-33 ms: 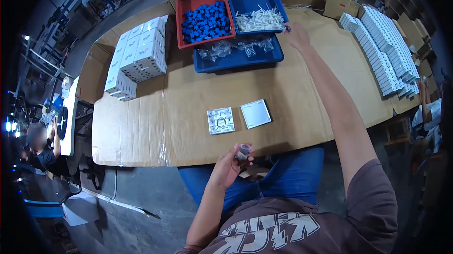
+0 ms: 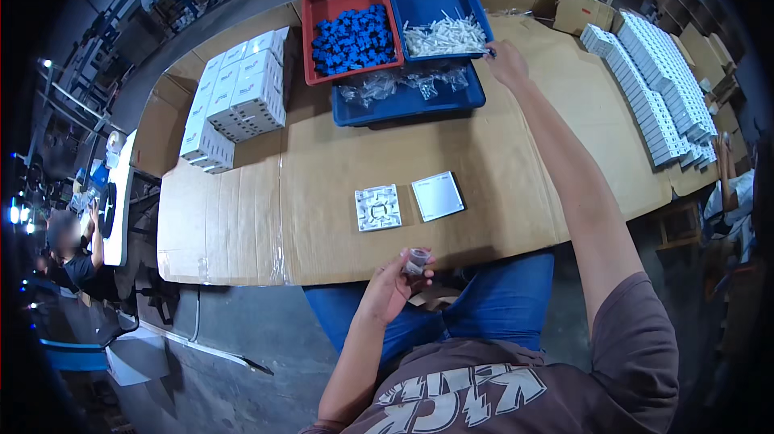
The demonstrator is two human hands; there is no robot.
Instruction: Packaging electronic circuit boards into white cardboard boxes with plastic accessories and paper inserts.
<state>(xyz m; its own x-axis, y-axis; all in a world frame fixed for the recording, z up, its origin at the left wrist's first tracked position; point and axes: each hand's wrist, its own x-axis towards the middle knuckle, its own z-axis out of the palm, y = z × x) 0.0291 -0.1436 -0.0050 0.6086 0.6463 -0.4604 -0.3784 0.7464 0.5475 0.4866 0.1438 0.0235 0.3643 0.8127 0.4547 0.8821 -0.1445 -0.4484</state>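
My left hand [image 2: 391, 289] is closed on a small clear plastic bag [image 2: 416, 261] just off the table's near edge. What lies inside the bag is too small to tell. My right hand [image 2: 508, 65] reaches far forward to the right corner of a blue tray [image 2: 436, 2] with white slender pieces [image 2: 447, 35] in it. Its fingers are bent together there, with a small dark spot at their tips; what they grip is hidden. Between my arms, a square white box base with moulded fittings [image 2: 377, 208] lies beside a flat square white cover [image 2: 438, 195].
A red tray [image 2: 310, 75] of blue clips adjoins the blue tray. In front, a lower blue tray [image 2: 407, 113] carries clear plastic bags. White boxes [image 2: 242, 95] are stacked at left, more white units [image 2: 657, 79] at right. Cardboard [image 2: 322, 252] covers the table. Other people sit at both sides.
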